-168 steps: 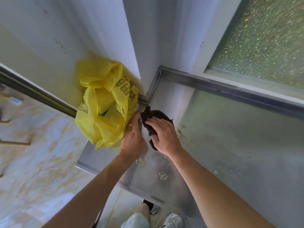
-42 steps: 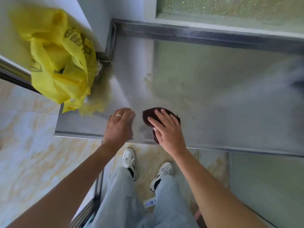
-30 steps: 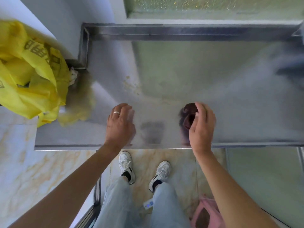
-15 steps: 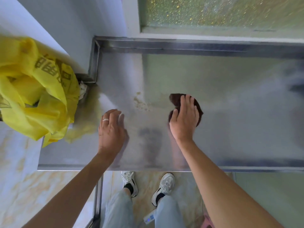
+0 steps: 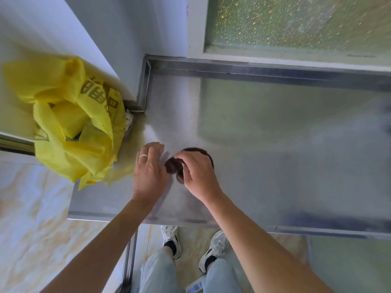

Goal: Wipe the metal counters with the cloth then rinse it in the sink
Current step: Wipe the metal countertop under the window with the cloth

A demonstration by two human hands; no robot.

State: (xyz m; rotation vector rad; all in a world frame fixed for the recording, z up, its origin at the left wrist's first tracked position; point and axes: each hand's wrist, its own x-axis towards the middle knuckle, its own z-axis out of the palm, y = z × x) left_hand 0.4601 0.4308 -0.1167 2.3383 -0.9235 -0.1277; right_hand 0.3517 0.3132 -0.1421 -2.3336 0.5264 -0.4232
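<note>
Right hand (image 5: 197, 173): grip clenched round the dark brown cloth (image 5: 173, 166), fingers curled over the top of it, thumb side turned toward the left hand. Cloth bunched into a wad, pressed flat on the metal tabletop (image 5: 275, 166), partly hidden under the knuckles. Left hand (image 5: 149, 168): grip released, fingers straight and close together, palm down on the tabletop just beside the cloth; contact with the cloth's edge could not be confirmed. Ring (image 5: 143, 155) noted on one finger. Both hands placed near the left end of the tabletop, closer to the front edge than to the raised metal rim (image 5: 254, 70) at the back. Yellow plastic bag (image 5: 74, 127) with dark print found at the left end, hanging over the tabletop's corner, near the left hand but apart from it. Frosted window (image 5: 296, 24) located behind the rim. Pale trousers and white shoes (image 5: 214, 249) seen below the front edge, on a marbled floor (image 5: 31, 229).
</note>
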